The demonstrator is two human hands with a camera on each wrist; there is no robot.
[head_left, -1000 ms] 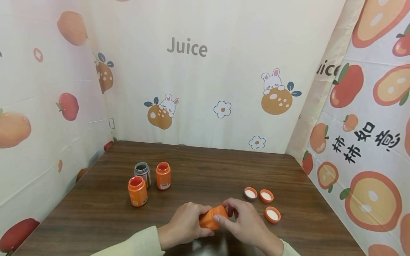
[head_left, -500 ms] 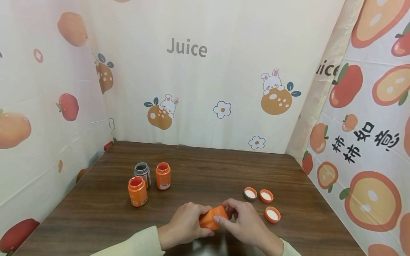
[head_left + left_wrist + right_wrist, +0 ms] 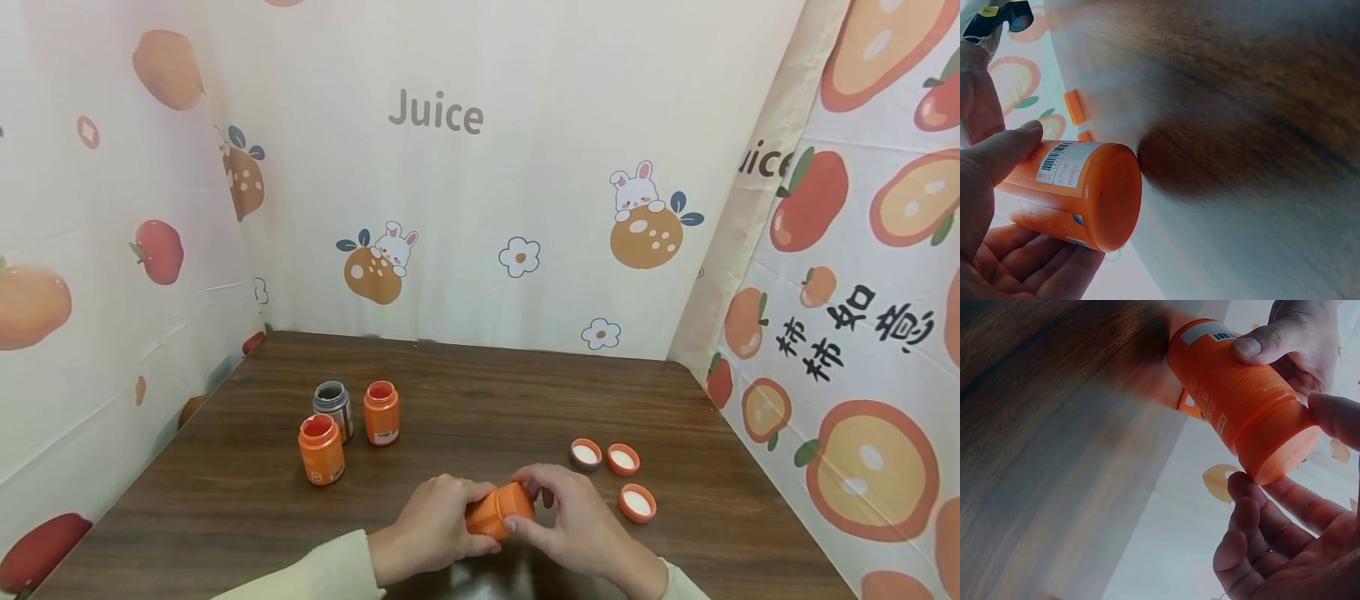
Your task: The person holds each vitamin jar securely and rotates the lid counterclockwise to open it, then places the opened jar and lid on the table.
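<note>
My left hand (image 3: 431,521) grips the body of an orange plastic bottle (image 3: 489,514), which is tilted with its capped end to the right. In the left wrist view its round base and a white barcode label (image 3: 1065,164) face the camera, close over the table. My right hand (image 3: 581,521) pinches the orange screw cap (image 3: 1279,440) between thumb and fingertips. The cap sits on the bottle's neck, its flat top turned toward the right palm.
On the dark wood table (image 3: 480,408), two uncapped orange bottles (image 3: 322,457) and a grey one (image 3: 333,410) stand at the left. Three upturned caps with white liners (image 3: 637,503) lie at the right. Fruit-print cloths (image 3: 450,192) hang behind and at the sides.
The right thumb and fingers have shifted slightly around the cap, so more of it shows. The left hand and bottle stay nearly in place.
</note>
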